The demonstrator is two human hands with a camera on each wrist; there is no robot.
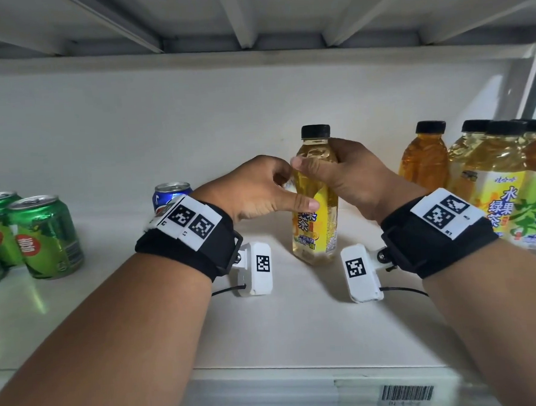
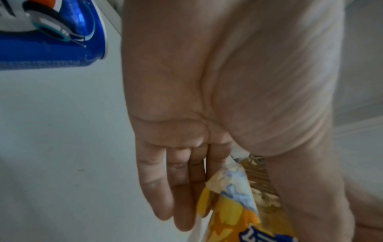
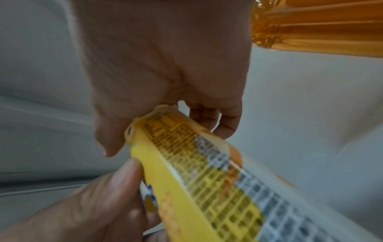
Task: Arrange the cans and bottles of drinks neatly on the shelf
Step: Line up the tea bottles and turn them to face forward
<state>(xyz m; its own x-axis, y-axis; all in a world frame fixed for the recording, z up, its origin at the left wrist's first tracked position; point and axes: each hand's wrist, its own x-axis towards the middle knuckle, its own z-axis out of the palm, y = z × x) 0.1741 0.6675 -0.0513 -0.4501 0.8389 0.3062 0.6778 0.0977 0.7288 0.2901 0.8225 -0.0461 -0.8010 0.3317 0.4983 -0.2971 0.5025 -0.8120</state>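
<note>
Shelf (image 1: 299, 332) first: a broad white board, glossy by the reflections on it, so I'd expect bottle bases to slide on it easily. To the right a crowd of tea bottles (image 1: 498, 185) with black caps stands packed together; to the left, green cans (image 1: 43, 238) in a cluster, and a blue can (image 1: 170, 194) alone behind the left wrist. Now the one in play, the yellow-labelled bottle (image 1: 315, 200), upright in the middle of the shelf, apart from both groups, its base seemingly down on the board. Right hand (image 1: 349, 172) has it by the shoulder just under the cap, thumb and fingers (image 3: 225, 124) curled round. Left hand (image 1: 256, 188) comes in at label height, fingers (image 2: 182, 188) nearly straight along the far side, thumb across the front, cradling more than squeezing. It looks full, so I'd call it fairly heavy and top-steady; thin plastic gives under pressure and the label wrap looks slick. The ribbed shoulder seems the surest hold, with the lower hand guiding.
</note>
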